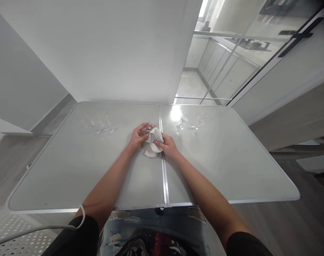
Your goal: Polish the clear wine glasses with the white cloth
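Observation:
My left hand (137, 136) is closed around a clear glass (148, 128) above the middle of the grey folding table (71, 167). My right hand (168, 145) grips a white cloth (153, 140), which is pressed against the glass. Both hands meet over the table's centre seam. Much of the glass is hidden by fingers and cloth.
Several clear stemmed glasses (101, 126) stand at the table's far left, and two more glasses (190, 123) at the far right. A white wall rises behind the table, with a glass door to the right. A perforated white chair (15, 238) sits at the lower left.

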`<state>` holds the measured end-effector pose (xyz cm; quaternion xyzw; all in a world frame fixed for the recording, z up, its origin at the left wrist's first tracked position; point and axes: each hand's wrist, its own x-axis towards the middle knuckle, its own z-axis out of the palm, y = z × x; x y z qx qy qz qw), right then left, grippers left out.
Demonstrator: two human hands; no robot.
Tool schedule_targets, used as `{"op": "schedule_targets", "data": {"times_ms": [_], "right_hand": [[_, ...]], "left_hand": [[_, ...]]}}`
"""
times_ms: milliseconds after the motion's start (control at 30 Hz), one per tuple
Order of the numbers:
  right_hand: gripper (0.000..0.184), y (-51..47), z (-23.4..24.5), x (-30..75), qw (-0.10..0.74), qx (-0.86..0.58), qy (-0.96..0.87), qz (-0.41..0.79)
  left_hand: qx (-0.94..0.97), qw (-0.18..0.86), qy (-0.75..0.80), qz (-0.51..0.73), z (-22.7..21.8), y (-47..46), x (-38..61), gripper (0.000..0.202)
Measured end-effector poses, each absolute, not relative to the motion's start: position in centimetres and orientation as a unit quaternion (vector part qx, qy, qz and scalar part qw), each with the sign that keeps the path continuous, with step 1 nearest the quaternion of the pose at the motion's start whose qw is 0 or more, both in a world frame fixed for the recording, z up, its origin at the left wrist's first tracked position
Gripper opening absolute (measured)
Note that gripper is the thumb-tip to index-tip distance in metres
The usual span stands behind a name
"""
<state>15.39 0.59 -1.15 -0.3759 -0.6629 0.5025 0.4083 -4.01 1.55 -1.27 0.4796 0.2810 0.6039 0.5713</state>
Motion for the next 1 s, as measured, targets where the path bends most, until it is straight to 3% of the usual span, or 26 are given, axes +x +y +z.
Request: {"op": "schedule_targets", "data": {"times_ms": [133,400,1000], "right_hand": [[0.038,0.7,-1.2,15.3,0.409,-0.355,-0.598,0.590],[0.036,0.3,-0.4,15.4,0.403,-0.392,-0.691,0.454],[0.042,0.2,-0.1,15.5,0.389,-0.406,-0.685,0.464]], "left_hand": [[0.474,0.559,0.300,0.610,-1.6,1.7,-4.1,0.068],[0.481,0.571,0.286,0.601,-0.8,1.4,-3.8,0.069],[0.480,0.564,0.293,0.606,-0.6,1.5,-3.7,0.070]]}}
